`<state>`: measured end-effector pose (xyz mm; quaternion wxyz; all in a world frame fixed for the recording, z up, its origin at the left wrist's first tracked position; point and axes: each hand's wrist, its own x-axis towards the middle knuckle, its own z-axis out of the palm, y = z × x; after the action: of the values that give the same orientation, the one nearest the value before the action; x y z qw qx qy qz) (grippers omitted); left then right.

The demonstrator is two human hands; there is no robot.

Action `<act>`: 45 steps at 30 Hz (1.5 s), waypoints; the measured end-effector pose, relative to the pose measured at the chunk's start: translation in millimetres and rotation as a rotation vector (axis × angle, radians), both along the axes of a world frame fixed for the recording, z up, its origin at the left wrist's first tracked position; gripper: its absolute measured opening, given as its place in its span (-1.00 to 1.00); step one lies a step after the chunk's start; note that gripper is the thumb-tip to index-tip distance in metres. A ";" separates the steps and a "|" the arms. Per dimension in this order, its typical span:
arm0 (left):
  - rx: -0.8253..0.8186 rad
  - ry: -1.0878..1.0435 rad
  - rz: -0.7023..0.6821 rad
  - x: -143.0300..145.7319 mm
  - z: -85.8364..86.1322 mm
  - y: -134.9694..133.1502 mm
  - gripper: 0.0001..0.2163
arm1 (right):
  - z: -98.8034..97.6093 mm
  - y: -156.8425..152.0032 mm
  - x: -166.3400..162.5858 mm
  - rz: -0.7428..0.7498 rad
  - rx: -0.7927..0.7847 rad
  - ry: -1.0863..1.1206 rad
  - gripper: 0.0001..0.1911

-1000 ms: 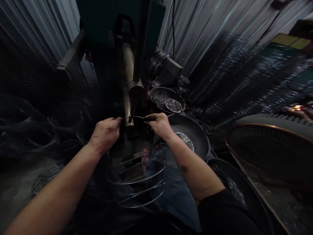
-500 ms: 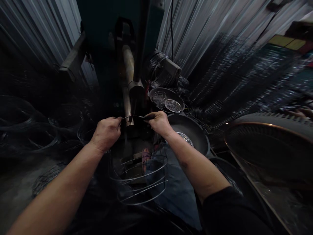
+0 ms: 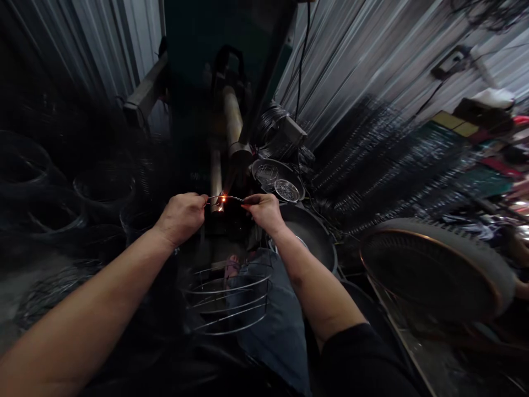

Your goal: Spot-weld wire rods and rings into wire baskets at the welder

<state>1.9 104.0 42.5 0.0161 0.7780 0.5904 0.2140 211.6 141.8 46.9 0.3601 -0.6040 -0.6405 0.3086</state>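
My left hand (image 3: 182, 218) and my right hand (image 3: 264, 214) pinch a thin wire rim from its two sides. The rim appears to belong to a round wire basket (image 3: 264, 298), whose rings hang over my legs. Between my hands, the rim sits at the tip of a metal welding electrode (image 3: 216, 171). A small orange-red glow (image 3: 223, 199) shows at the contact point. Above it, a thicker metal arm (image 3: 233, 118) reaches out from a dark green machine (image 3: 190, 71).
At right stand a wide black tub (image 3: 322, 237) and a smaller pan (image 3: 258, 165) holding round wire pieces. A wire coil (image 3: 268, 129) lies behind them. Stacked wire goods (image 3: 372, 165) lean along the corrugated wall. A large round fan-like guard (image 3: 430, 264) is farther right; wire rings (image 3: 103, 187) lie left.
An orange-red glow has appeared where the wire meets the electrode. Both hands keep their pinch on the rim. The camera view has shifted, and the hanging rings sit slightly differently.
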 end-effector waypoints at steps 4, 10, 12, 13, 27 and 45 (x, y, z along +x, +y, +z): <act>0.021 0.015 0.001 -0.3 -2.2 0.1 -0.68 | -4.0 1.4 0.7 0.012 0.041 0.012 -0.83; 0.015 0.028 0.011 -1.4 -4.5 1.8 -0.67 | -3.2 1.0 1.0 0.004 0.060 0.015 -0.85; 0.017 0.024 0.013 -1.2 -3.5 2.0 -0.67 | -3.8 1.3 1.4 0.004 0.051 0.026 -0.84; 0.023 0.021 0.014 -1.0 -2.9 2.0 -0.67 | -4.3 1.5 1.7 0.005 0.046 0.036 -0.83; 0.059 0.028 0.004 3.0 -3.9 4.3 -0.66 | -5.0 1.6 6.6 -0.012 -0.012 0.149 -0.81; 0.130 0.008 -0.001 0.5 -13.5 8.3 -0.68 | 1.1 -7.4 5.6 -0.080 -0.218 0.589 -0.70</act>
<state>2.3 112.3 29.0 -0.0367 0.7785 0.5750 0.2489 217.3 134.3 47.9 0.4751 -0.5486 -0.4475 0.5226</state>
